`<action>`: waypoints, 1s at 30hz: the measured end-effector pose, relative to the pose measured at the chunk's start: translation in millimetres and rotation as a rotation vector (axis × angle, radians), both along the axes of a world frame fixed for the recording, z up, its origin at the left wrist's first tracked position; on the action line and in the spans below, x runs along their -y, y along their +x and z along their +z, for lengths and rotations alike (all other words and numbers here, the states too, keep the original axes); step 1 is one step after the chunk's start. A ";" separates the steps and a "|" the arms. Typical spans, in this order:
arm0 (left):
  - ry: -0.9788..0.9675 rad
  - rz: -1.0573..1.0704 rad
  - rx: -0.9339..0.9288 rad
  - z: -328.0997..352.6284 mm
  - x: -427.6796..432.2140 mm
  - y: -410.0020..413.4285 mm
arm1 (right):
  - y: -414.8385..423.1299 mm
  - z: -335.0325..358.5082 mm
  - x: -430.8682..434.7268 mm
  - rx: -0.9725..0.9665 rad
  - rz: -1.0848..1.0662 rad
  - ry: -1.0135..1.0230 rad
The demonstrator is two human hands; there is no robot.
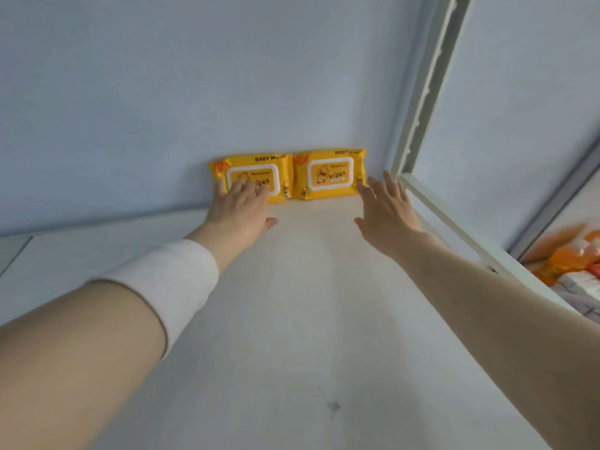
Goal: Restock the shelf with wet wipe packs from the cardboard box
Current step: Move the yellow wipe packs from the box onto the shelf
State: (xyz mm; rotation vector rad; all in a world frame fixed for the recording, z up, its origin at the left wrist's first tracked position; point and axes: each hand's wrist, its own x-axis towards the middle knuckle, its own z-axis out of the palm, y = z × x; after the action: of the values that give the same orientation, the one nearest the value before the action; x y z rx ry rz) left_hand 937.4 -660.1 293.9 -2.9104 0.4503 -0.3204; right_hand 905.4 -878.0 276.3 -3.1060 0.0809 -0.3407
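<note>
Two yellow wet wipe packs stand side by side against the pale blue back wall at the far end of the white shelf board (308, 303). The fingers of my left hand (238, 207) lie flat on the front of the left pack (276, 167). Just beside the right edge of the right pack (328, 175), my right hand (388, 206) has its fingers spread; whether the fingertips touch the pack I cannot tell. A white band wraps my left forearm. The cardboard box is out of view.
A white metal upright (425, 92) and a frame rail (454, 222) bound the shelf on the right. Beyond the rail, at the lower right, lie blurred orange packages (571, 254). The shelf's left edge meets another white surface (19, 254).
</note>
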 end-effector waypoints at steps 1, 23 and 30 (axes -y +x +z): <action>0.043 -0.016 -0.060 3.3 8.7 -14.3 | -21.3 2.4 -4.1 -0.037 0.006 -0.054; 0.268 -0.824 -0.502 -39.0 211.5 -484.5 | -610.4 -35.9 95.1 -0.431 -0.756 0.184; 0.426 -0.908 -0.759 -162.0 259.6 -581.6 | -742.8 -171.9 120.6 -0.655 -1.026 0.399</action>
State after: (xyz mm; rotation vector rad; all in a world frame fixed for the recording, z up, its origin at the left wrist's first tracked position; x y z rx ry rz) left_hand 355.8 -919.7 131.9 -2.1267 1.6814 0.7185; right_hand 162.6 -998.5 104.4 -2.3702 1.5066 0.6314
